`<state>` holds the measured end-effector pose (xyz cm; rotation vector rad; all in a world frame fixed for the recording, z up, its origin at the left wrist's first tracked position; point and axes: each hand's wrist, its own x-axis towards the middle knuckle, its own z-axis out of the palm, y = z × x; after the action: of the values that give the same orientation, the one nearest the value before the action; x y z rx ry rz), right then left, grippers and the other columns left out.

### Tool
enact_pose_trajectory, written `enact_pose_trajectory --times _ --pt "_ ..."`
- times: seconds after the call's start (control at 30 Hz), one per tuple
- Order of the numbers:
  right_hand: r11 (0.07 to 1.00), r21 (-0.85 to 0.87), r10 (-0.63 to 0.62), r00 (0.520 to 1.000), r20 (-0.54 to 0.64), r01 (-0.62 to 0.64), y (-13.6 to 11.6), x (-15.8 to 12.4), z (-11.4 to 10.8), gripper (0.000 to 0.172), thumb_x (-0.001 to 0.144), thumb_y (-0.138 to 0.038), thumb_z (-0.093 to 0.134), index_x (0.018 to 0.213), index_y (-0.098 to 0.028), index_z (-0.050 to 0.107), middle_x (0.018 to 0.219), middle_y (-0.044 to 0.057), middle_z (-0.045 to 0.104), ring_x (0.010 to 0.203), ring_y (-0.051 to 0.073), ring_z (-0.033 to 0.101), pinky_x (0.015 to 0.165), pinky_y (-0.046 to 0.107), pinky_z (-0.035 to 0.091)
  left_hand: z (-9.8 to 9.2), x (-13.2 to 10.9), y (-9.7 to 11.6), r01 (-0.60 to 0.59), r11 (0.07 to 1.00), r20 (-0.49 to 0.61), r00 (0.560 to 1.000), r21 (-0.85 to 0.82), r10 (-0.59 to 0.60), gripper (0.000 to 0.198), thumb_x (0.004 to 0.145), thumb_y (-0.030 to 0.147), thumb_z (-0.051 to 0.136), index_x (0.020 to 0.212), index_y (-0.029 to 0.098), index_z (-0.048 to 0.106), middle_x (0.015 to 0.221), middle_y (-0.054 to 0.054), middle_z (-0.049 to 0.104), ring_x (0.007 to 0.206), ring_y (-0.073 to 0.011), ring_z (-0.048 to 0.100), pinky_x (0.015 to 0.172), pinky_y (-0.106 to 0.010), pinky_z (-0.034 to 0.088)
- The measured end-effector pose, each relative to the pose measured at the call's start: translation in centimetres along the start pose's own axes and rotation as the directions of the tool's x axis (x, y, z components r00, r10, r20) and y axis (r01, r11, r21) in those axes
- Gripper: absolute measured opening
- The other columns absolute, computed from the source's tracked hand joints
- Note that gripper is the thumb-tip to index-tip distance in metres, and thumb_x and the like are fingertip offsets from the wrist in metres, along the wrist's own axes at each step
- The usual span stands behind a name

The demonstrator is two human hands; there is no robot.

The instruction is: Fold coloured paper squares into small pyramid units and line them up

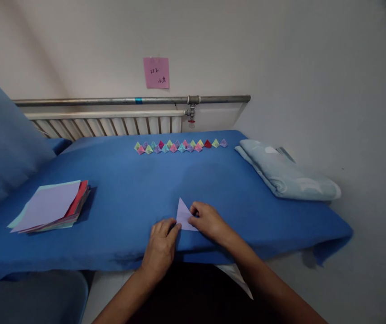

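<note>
Here, two hands [161,246] [210,220], one paper triangle [183,217]; one stack [46,206]

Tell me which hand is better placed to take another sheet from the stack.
Probably the left hand: the paper stack lies to its left, while the right hand is farther off, beyond the folded purple paper.
</note>
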<state>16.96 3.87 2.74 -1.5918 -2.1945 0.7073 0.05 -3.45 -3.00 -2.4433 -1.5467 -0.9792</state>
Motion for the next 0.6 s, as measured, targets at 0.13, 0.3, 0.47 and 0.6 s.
enact_pose_trajectory --times 0.13,0.3,0.47,0.6 --pt "0.997 0.079 0.001 1.000 -0.008 0.000 0.1 -0.4 0.4 0.013 0.074 -0.011 0.060 0.066 -0.019 0.053 0.067 -0.002 0.055 0.066 0.013 0.051 0.062 0.024 0.036 0.3 -0.3 -0.2 0.021 0.998 -0.015 1.000 -0.059 -0.022 0.034 0.089 0.004 0.040 0.112 0.017 0.062 0.113 -0.013 0.061 0.103 -0.0238 0.056 0.084 -0.044 0.051" --pt "0.969 0.248 -0.004 0.998 -0.058 0.018 0.2 -0.6 0.9 0.014 0.071 -0.009 0.061 0.064 -0.018 0.053 0.083 0.002 0.059 0.084 0.015 0.053 0.077 0.027 0.038 0.5 -0.3 -0.8 0.175 0.929 -0.014 0.982 -0.325 -0.190 0.033 0.087 0.009 0.042 0.110 0.020 0.064 0.126 -0.012 0.057 0.115 -0.0247 0.054 0.095 -0.045 0.046" --pt "0.846 0.532 0.049 0.998 -0.027 -0.027 -0.2 -1.3 1.3 0.012 0.075 -0.018 0.058 0.067 -0.020 0.049 0.066 -0.004 0.051 0.061 0.011 0.045 0.061 0.024 0.035 -0.6 0.9 -1.4 0.521 0.483 0.233 0.812 -0.704 -0.536 0.037 0.083 0.031 0.056 0.119 0.019 0.057 0.108 -0.009 0.065 0.093 -0.0195 0.065 0.085 -0.036 0.050" --pt "0.740 0.671 0.079 0.997 -0.020 -0.045 -0.6 -2.1 1.1 0.013 0.074 -0.027 0.060 0.069 -0.020 0.050 0.061 -0.007 0.044 0.057 0.009 0.040 0.055 0.023 0.032 -1.9 1.9 -0.9 0.641 0.227 0.434 0.698 -0.734 -0.569 0.040 0.073 0.040 0.067 0.105 0.016 0.064 0.075 -0.001 0.065 0.063 -0.0132 0.060 0.062 -0.026 0.047"
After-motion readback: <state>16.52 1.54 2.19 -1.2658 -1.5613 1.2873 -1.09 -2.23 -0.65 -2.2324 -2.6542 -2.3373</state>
